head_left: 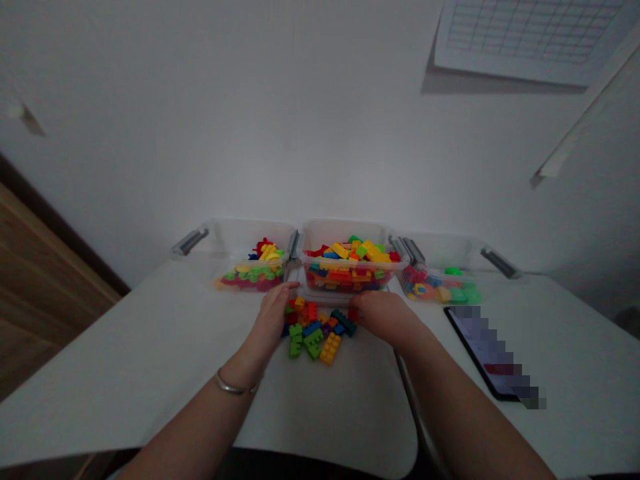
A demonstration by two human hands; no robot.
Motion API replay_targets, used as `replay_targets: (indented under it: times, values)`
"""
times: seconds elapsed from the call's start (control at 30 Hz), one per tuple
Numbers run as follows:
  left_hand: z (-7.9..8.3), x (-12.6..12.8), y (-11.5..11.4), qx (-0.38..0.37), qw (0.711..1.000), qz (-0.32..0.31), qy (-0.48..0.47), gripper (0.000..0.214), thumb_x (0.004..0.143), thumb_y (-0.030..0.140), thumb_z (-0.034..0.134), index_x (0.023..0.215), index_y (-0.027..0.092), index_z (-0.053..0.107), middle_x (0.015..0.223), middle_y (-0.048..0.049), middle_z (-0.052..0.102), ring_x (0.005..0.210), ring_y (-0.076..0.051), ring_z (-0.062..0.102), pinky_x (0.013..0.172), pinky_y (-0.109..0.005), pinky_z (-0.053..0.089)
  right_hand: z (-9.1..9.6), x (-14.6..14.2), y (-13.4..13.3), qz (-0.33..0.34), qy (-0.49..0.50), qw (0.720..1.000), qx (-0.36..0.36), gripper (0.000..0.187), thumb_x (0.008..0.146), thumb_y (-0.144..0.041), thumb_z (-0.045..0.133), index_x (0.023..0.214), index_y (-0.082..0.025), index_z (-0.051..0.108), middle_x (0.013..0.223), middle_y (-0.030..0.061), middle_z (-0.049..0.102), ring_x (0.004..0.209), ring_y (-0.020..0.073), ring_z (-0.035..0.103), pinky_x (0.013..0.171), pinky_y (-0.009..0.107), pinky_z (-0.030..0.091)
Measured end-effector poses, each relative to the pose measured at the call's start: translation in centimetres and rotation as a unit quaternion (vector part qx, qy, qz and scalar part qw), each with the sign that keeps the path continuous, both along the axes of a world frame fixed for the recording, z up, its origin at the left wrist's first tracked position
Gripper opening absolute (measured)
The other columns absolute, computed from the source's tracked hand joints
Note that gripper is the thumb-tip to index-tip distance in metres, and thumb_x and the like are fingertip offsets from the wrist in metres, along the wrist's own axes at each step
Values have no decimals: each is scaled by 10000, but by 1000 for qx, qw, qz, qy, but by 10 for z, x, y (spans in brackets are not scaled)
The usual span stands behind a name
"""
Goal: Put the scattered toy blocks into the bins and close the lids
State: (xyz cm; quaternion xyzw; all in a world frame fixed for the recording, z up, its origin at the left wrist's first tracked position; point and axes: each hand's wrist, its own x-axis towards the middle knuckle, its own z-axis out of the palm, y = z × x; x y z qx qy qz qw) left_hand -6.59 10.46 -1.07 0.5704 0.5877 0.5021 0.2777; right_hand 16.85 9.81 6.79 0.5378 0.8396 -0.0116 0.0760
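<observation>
One yellow brick (330,349) points lengthwise away, slightly right; left hand (273,311) and right hand (383,313): grip unclear

A plain, pale wall (250,120) is filling the upper half of the frame, rising behind a white table (150,373) that is stretching across the lower half. A gridded sheet of paper (530,33) is hanging at the upper right, casting a soft shadow, while a narrow, pale strip (563,150) is slanting below it. Wood-grained furniture (40,280) is standing at the left edge. Dim, greyish light is covering everything.
</observation>
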Motion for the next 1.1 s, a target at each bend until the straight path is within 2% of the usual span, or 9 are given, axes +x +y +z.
replay_targets:
  times: [0.17, 0.4, 0.53, 0.63, 0.7, 0.77, 0.93, 1.0, 1.1]
  values:
    - [5, 2, -9, 18, 998, -38, -35, 354, 866, 432, 461, 973, 205, 710, 1109, -94, 687, 1128, -257, 589, 1070, -404, 385, -4, -11, -1, 11, 3, 999, 32, 237, 876, -161, 516, 934, -149, 745, 902, 143, 753, 872, 280, 722, 711, 347, 549]
    - [7, 6, -8, 47, 995, -31, -80, 238, 797, 406, 570, 834, 236, 732, 1002, -78, 718, 1074, -275, 602, 1067, -425, 389, -10, -11, 0, 30, 14, 998, 44, 241, 872, -129, 508, 911, -135, 746, 892, 154, 750, 853, 269, 719, 705, 324, 542]
    - [7, 6, -9, 52, 996, -27, -67, 220, 792, 388, 570, 826, 244, 733, 1024, -78, 712, 1082, -275, 596, 1070, -432, 383, 5, -6, -6, 34, 34, 996, 72, 224, 869, -160, 512, 928, -158, 728, 954, 119, 737, 856, 250, 708, 693, 319, 533]
    - [9, 6, -10, 60, 997, -34, -46, 214, 794, 364, 555, 826, 247, 731, 1018, -79, 707, 1074, -272, 600, 1063, -438, 388, 25, 4, -13, 63, 100, 988, 100, 203, 871, -197, 530, 942, -217, 718, 1026, 58, 723, 919, 215, 684, 716, 291, 518]
    - [10, 6, -11, 65, 997, -39, -35, 211, 792, 350, 550, 820, 243, 729, 1009, -79, 704, 1064, -269, 604, 1056, -437, 394, 35, 14, -15, 74, 162, 976, 129, 213, 867, -222, 548, 999, -243, 713, 1109, 42, 703, 980, 197, 658, 761, 282, 508]
    - [12, 6, -12, 67, 997, -38, -32, 212, 792, 345, 548, 814, 237, 728, 1019, -79, 700, 1065, -266, 603, 1054, -437, 396, 40, 27, -12, 57, 226, 957, 176, 269, 857, -239, 566, 1095, -254, 690, 1135, 44, 690, 958, 185, 650, 775, 292, 506]
    - [14, 6, -12, 57, 997, -31, -44, 207, 779, 357, 563, 806, 240, 731, 1045, -73, 700, 1088, -271, 593, 1070, -439, 385, 33, 52, 9, -40, 353, 874, 331, 375, 878, -327, 534, 1217, -210, 643, 1102, 92, 696, 823, 202, 636, 759, 355, 516]
    - [13, 5, -12, 55, 997, -33, -43, 199, 769, 359, 573, 792, 242, 732, 1042, -73, 702, 1088, -273, 593, 1075, -439, 381, 27, 58, 17, -70, 360, 851, 375, 388, 886, -337, 510, 1226, -206, 646, 1084, 93, 705, 833, 217, 627, 791, 376, 508]
    - [13, 4, -11, 63, 997, -35, -33, 202, 771, 358, 568, 782, 240, 732, 1036, -79, 703, 1080, -272, 599, 1073, -440, 380, 19, 61, 27, -91, 330, 846, 408, 384, 898, -338, 492, 1207, -199, 672, 1062, 98, 718, 917, 244, 613, 871, 397, 471]
